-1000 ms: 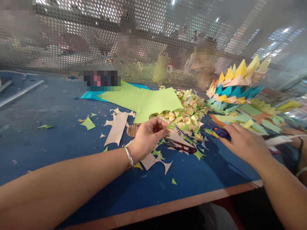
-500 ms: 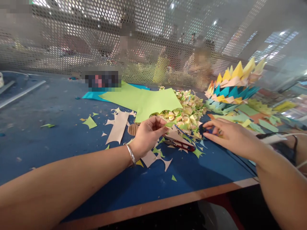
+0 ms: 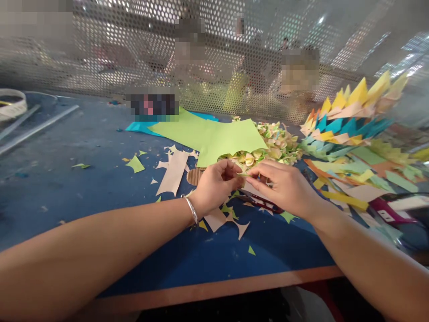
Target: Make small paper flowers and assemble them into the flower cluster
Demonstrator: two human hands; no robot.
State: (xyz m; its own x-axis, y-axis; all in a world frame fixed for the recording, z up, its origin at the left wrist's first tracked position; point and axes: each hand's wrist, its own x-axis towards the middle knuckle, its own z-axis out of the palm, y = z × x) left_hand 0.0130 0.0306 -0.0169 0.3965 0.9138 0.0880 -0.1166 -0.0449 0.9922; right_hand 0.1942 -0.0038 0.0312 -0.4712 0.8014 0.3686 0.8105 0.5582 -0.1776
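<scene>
Between thumb and fingers, my left hand point(image 3: 219, 185) pinches a small light green paper piece point(image 3: 243, 172), largely hidden by the fingertips. My right hand point(image 3: 279, 185) meets it from the other side, its thumb and fingertips closed on the same piece. Beneath the right hand lie red-handled snips point(image 3: 266, 203), partly covered. Just behind both hands is a pile of small curled pale paper petals point(image 3: 276, 143). A large light green sheet point(image 3: 221, 138) with a scalloped edge overlaps that pile.
Paper scraps point(image 3: 172, 172) lie about the blue table point(image 3: 144, 264). A layered pointed-paper crown point(image 3: 348, 120) stands at right, near coloured strips point(image 3: 355, 197) and a dark device with cables point(image 3: 398, 212). Perforated metal mesh point(image 3: 214, 71) rises behind; clear rods point(image 3: 40, 129) lie left.
My right hand has left the dark blue thing at the right and come across to my left hand's fingertips. My left hand keeps its pinch. The view has shifted slightly right.
</scene>
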